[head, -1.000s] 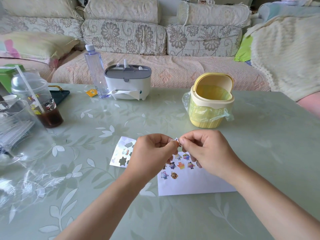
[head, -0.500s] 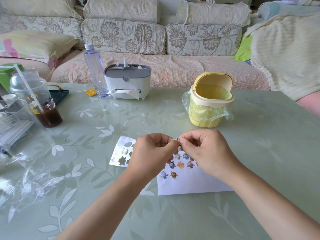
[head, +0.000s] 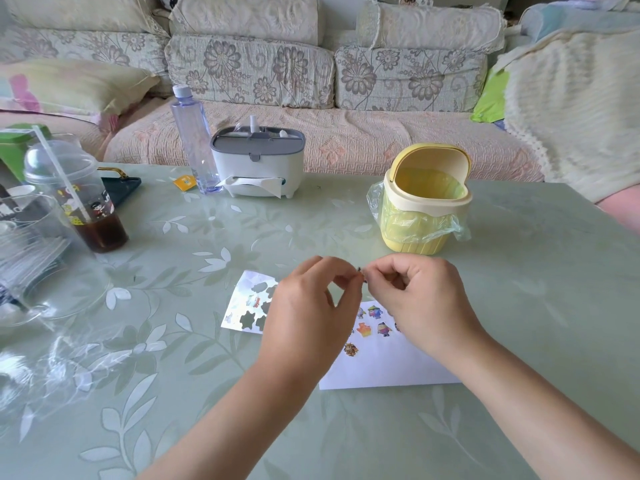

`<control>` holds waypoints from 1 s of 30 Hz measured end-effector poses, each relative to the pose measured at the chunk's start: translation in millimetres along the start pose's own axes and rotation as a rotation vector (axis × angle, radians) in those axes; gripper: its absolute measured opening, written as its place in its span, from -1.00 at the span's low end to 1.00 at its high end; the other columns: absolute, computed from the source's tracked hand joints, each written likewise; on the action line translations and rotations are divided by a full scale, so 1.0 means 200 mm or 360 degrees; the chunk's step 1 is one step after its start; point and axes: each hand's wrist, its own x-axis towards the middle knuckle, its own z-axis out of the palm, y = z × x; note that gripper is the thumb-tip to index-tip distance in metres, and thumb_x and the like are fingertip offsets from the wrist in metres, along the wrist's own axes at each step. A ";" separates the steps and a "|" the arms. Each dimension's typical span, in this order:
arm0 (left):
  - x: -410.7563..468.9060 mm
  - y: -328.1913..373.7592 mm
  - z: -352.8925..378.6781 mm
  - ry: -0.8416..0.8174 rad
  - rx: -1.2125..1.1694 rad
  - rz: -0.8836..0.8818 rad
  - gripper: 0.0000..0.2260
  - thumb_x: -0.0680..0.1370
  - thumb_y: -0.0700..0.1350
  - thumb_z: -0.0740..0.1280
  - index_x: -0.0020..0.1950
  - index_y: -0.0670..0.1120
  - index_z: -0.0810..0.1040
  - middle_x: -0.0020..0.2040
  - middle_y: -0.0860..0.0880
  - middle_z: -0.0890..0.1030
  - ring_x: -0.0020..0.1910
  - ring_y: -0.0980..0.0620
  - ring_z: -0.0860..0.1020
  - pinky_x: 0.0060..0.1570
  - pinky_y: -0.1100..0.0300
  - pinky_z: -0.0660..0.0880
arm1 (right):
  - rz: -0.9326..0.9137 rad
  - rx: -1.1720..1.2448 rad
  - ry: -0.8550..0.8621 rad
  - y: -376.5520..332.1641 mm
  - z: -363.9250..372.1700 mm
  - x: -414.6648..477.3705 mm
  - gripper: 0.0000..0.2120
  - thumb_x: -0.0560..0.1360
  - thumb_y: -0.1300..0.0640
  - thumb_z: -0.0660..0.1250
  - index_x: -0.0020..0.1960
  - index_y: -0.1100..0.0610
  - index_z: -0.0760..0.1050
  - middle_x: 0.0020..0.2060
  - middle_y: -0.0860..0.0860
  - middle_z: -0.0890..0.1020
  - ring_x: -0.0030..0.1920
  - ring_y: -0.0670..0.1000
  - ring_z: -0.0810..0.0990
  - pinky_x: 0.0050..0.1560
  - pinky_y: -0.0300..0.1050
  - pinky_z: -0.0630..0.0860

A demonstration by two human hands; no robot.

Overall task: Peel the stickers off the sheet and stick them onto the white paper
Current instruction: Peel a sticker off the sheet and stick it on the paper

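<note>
A tiny sticker is held in the air between my two hands, above the table. My left hand pinches it from the left with thumb and fingertip. My right hand pinches it from the right, with its other fingers curled. Below them lies the white paper, which carries several small cartoon stickers near its far edge. The shiny sticker sheet lies flat to the left of the paper, with several empty cut-outs; my left hand covers its right part.
A yellow mini bin with a plastic liner stands behind my hands. Further back are a tissue box and a clear bottle. A drink cup with a straw and clear plastic containers stand at the left.
My left hand's fingers have loosened and arched up, leaving a gap under the index finger. Both hands stay together at the sticker, at almost the same spot.
</note>
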 end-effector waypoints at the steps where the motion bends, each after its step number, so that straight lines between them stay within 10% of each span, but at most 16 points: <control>1: 0.00 0.01 0.00 -0.0056 -0.0084 -0.0139 -0.94 0.53 -0.11 0.44 -0.13 0.03 0.66 -0.33 0.24 0.59 -0.43 0.16 0.51 -0.40 0.39 0.36 | -0.0021 -0.0020 0.0023 0.00 0.00 0.00 -0.84 0.53 0.14 0.43 -0.22 -0.01 0.68 -0.58 -0.16 0.45 -0.54 -0.10 0.34 -0.43 -0.24 0.36; 11: 0.01 0.03 -0.02 -0.0296 -0.0472 -0.0711 -0.89 0.55 -0.08 0.41 -0.14 -0.03 0.71 -0.29 0.11 0.71 -0.36 0.22 0.64 -0.38 0.38 0.50 | -0.0231 -0.0174 0.0032 -0.01 0.02 -0.01 -0.85 0.50 0.24 0.45 -0.21 0.07 0.69 -0.49 -0.38 0.52 -0.45 -0.18 0.49 -0.35 -0.46 0.34; 30: 0.02 0.04 -0.04 -0.0418 -0.0358 -0.0759 -0.86 0.48 -0.13 0.36 -0.29 -0.01 0.61 -0.44 0.02 0.64 -0.45 0.08 0.58 -0.48 0.31 0.45 | -0.0328 -0.0253 -0.0083 0.00 0.01 -0.01 -0.83 0.48 0.27 0.45 -0.27 0.10 0.66 -0.46 -0.13 0.58 -0.52 -0.12 0.57 -0.42 -0.19 0.50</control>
